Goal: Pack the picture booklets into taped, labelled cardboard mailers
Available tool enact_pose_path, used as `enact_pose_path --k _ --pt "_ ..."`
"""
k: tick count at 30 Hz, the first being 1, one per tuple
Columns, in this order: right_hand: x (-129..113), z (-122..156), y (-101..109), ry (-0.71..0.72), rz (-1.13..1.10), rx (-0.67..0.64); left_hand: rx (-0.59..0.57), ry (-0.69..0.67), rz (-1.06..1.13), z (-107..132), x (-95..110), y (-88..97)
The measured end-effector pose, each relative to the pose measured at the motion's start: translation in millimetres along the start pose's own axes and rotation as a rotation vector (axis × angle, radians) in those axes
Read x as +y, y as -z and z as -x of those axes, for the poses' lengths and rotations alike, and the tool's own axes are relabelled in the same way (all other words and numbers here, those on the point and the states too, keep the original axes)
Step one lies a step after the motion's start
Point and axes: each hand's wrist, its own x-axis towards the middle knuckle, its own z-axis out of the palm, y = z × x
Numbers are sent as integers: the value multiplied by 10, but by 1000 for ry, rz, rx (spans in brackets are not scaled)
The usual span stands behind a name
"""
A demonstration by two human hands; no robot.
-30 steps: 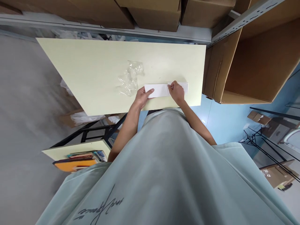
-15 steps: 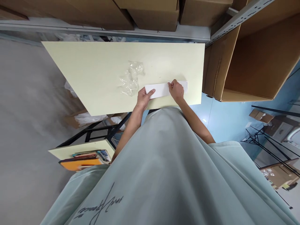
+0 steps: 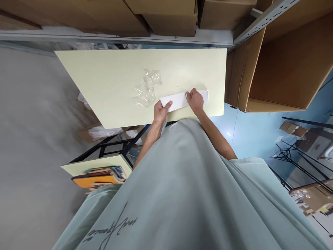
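The white strip [image 3: 176, 101] lay near the front edge of the pale tabletop [image 3: 104, 83], toward its right end and just beside some crumpled clear plastic [image 3: 148, 83]. The left hand [image 3: 160, 111] held its left end, thumb flat on top and fingers tucked beneath; the right hand [image 3: 195, 101] was curled over the middle, thumb and forefinger seemingly pinched on it, and the strip's right end showed beyond the knuckles. The two halves met at a slight angle there; whether it was one folded piece or two could not be told. It looked like thin card or stiff paper: light, smooth enough to slide on the table, likely to crease under a hard squeeze. Its ends and long edges seemed the best holds, with light fingertip pressure and the middle supported against bending.
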Motion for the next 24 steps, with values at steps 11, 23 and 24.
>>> enact_pose_path --k 11,23,24 --pt "279 135 464 227 -64 4 -25 31 78 7 29 216" --pt "295 -8 1019 232 -622 -60 -319 -46 174 -335 892 -314" --pt "246 -50 1043 217 -716 -105 -369 -46 180 -369 984 -427"
